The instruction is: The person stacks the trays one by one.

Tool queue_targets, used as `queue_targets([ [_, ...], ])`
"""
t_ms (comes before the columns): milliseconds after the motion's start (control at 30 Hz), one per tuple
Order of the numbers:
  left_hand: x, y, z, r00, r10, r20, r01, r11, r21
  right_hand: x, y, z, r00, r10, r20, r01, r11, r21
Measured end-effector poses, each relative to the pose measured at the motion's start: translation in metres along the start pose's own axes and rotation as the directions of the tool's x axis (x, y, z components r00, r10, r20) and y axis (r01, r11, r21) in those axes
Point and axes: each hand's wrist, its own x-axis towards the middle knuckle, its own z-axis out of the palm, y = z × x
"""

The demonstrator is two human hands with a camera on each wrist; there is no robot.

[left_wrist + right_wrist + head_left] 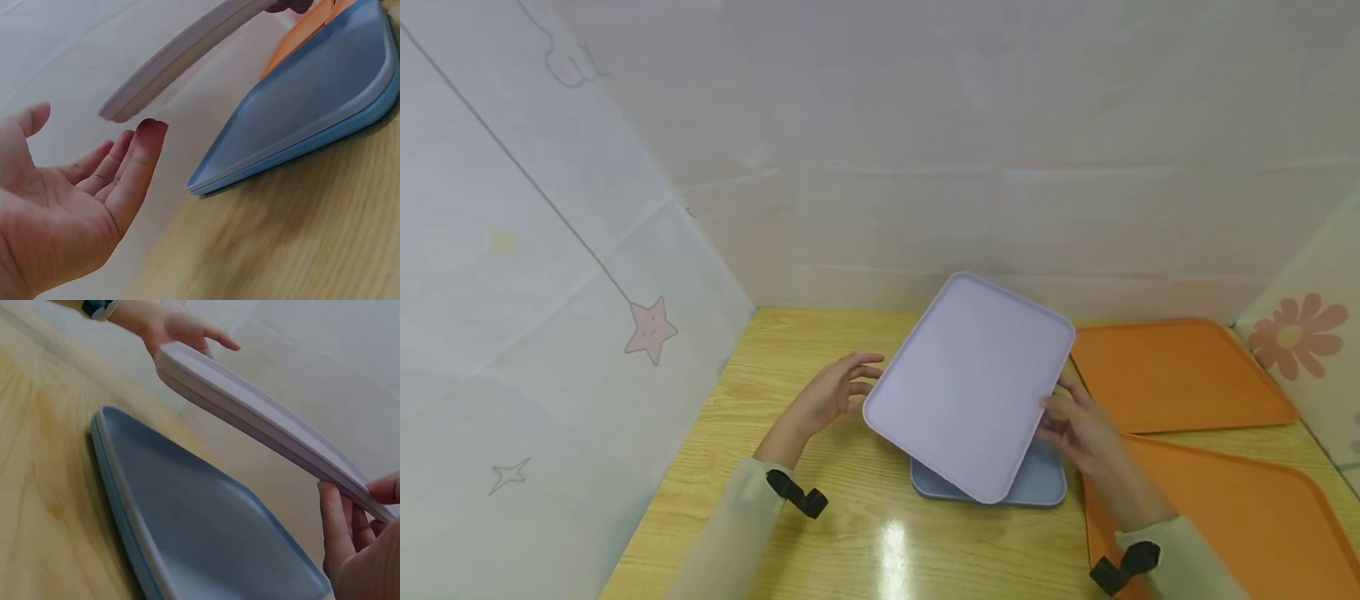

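Closest in, an orange tray (1240,500) covers the near-right part of the table (842,533), running under the right forearm. If that arm dips, I'd guess the sleeve or wrist strap drags it out of line.

Next out are the hands. The right hand (1086,433) is pinching the right edge of the lilac tray (970,383), thumb on top, fingers underneath. The left hand (831,392) has its fingers spread and slightly bent just beside the tray's left edge. Can't tell if any fingertip touches, but it isn't gripping anything. So basically a one-hand hold on a wide flat thing. To me the big risk is the tray twisting in that pinch and its left side dropping.

The tray's up in the air, tilted and turned, partly over the blue stack (1048,487), which sits right of the table's middle. If it slips, I reckon its near corner clips the stack's rim and knocks it askew.

Farther back, a second orange tray (1180,379) lies toward the table's far-right corner. Swing the lilac one wide that way and it could catch that edge, imo.
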Motion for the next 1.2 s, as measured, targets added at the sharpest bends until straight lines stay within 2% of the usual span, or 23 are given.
queue_targets([
  [100, 0.009, 0.004, 0.003, 0.999, -0.023, 0.029, 0.022, 1.000, 0.022, 0.003, -0.009, -0.008, 0.997, 0.022, 0.067, -0.017, 0.997, -0.075],
  [233, 0.020, 0.006, 0.010, 0.998, -0.041, 0.054, 0.039, 0.998, 0.044, 0.007, -0.019, -0.016, 0.991, 0.066, 0.118, -0.048, 0.988, -0.145],
  [467, 0.026, 0.005, 0.024, 0.995, -0.043, 0.091, 0.036, 0.996, 0.079, 0.012, -0.030, -0.024, 0.979, 0.103, 0.174, -0.058, 0.967, -0.248],
  [700, 0.032, -0.003, 0.033, 0.994, -0.035, 0.106, 0.025, 0.995, 0.092, 0.018, -0.033, -0.033, 0.976, 0.119, 0.180, -0.067, 0.959, -0.274],
  [867, 0.036, -0.008, 0.037, 0.997, -0.021, 0.071, 0.015, 0.996, 0.085, 0.023, -0.035, -0.037, 0.973, 0.124, 0.194, -0.068, 0.960, -0.273],
  [1033, 0.036, -0.012, 0.039, 0.999, -0.021, 0.046, 0.017, 0.996, 0.087, 0.026, -0.037, -0.038, 0.976, 0.123, 0.181, -0.056, 0.939, -0.339],
  [1200, 0.037, -0.012, 0.042, 0.998, -0.026, 0.051, 0.022, 0.997, 0.076, 0.030, -0.039, -0.040, 0.980, 0.135, 0.143, -0.069, 0.916, -0.396],
])
